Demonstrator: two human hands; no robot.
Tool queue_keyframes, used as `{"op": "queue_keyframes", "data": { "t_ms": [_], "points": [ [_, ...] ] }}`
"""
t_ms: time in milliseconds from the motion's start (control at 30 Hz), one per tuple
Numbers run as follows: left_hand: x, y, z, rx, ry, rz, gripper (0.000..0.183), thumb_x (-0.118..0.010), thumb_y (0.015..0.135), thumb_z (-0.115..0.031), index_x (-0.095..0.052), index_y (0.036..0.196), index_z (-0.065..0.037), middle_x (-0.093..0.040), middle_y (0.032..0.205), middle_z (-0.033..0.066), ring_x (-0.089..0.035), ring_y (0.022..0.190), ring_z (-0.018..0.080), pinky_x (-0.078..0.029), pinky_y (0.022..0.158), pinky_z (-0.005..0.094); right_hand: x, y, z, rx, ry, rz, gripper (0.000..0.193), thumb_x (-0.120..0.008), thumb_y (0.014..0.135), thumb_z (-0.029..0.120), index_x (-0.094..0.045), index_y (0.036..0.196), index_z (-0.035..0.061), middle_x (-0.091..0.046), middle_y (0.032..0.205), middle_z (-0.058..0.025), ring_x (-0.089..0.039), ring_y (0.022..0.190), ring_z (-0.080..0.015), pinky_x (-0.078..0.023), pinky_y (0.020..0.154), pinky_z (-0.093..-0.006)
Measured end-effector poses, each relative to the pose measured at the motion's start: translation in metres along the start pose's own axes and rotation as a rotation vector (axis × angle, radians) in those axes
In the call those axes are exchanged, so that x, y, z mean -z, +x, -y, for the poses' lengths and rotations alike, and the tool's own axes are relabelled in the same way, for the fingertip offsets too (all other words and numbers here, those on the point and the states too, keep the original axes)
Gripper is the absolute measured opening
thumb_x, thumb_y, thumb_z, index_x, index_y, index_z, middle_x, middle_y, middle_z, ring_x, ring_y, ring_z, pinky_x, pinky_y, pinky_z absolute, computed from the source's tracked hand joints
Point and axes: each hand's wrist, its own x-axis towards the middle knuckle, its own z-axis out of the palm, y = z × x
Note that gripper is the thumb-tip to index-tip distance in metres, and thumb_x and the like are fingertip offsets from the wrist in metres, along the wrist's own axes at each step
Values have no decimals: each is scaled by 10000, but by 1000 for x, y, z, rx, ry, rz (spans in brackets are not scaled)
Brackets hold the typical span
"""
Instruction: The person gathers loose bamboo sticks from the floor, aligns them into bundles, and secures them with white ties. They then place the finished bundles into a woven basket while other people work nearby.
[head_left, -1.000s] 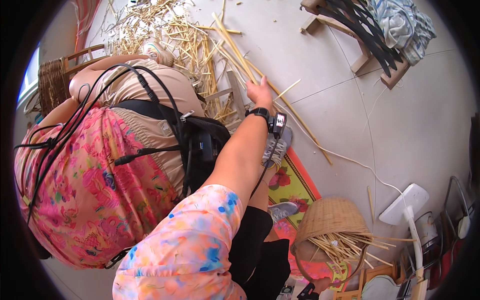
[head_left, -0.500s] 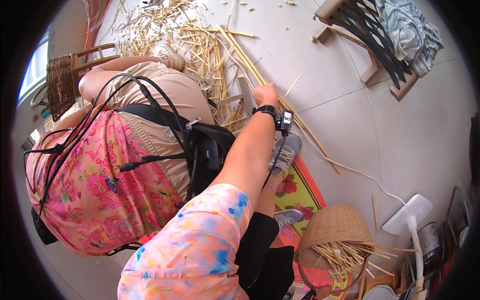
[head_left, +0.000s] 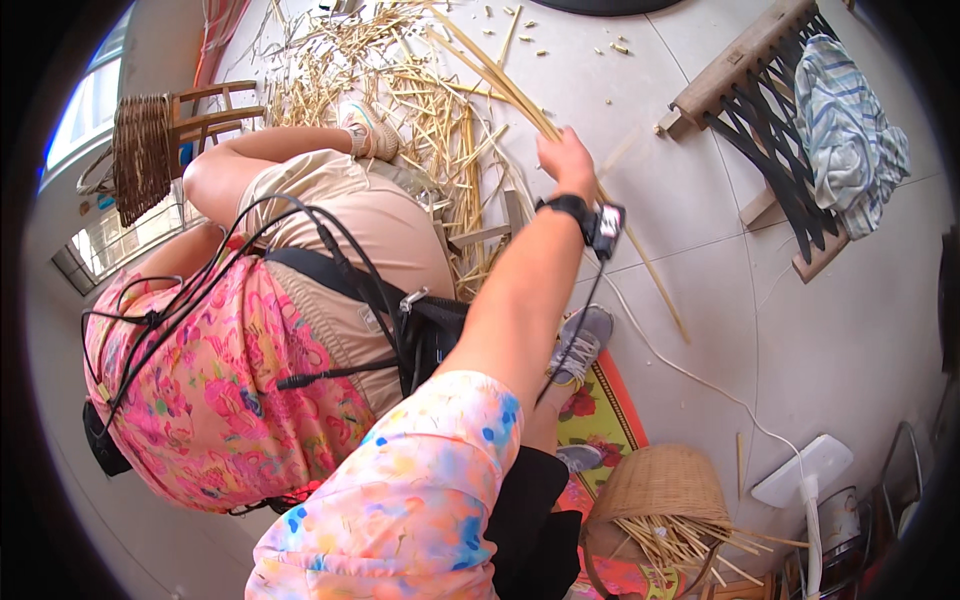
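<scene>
My left hand (head_left: 566, 160) reaches across the upper middle, closed around a few long straw stalks (head_left: 495, 75). The stalks stick out beyond it toward the upper left, and a thin end trails down past the wrist to the right. A black wristband with a small device (head_left: 605, 232) sits on this wrist. Loose straw (head_left: 400, 100) lies on the floor left of the hand, in a messy heap. At the lower right, a woven basket (head_left: 665, 475) is tilted, with many short straw pieces (head_left: 670, 545) at its mouth. My right hand is not in view.
A person in a pink floral top (head_left: 240, 370) bends over close on my left. A wooden folding stool (head_left: 735, 65) with black straps and a striped cloth (head_left: 845, 130) stands upper right. A white power strip (head_left: 805, 470) and its cord lie right; a wicker-backed chair (head_left: 145, 155) stands left.
My left hand, with the stalks, has moved slightly right and up in the picture. A hand by the basket's handle at the lower edge has gone from view. The whole view has shifted.
</scene>
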Motion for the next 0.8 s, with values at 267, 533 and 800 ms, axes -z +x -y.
{"op": "queue_keyframes", "data": {
  "t_ms": [267, 533, 800],
  "points": [
    [7, 139, -28, 247, 469, 82, 330, -586, 790, -47, -569, 1119, -24, -635, 1031, 211, -622, 960, 365, -532, 799, 445, -12, -8, 23, -13, -64, 2, 192, -503, 816, 224, -453, 715, 69, -457, 668, -18, -407, 566, -181, -391, 504, -393],
    [16, 103, -28, 378, 257, 47, 322, -616, 771, -44, -464, 1046, 26, -606, 937, 214, -642, 684, 309, -530, 573, 439, -12, -8, 24, -3, -61, 19, 213, -504, 832, 233, -434, 698, 84, -441, 649, -13, -392, 552, -179, -393, 498, -399],
    [22, -33, -39, 562, -655, 337, 99, -542, 736, -69, -494, 699, 10, -475, 592, 91, -433, 428, 178, -371, 407, 336, 20, 3, -11, 4, 41, 49, 238, -505, 847, 243, -416, 680, 98, -425, 629, -8, -377, 539, -177, -394, 493, -405]
  ]
}}
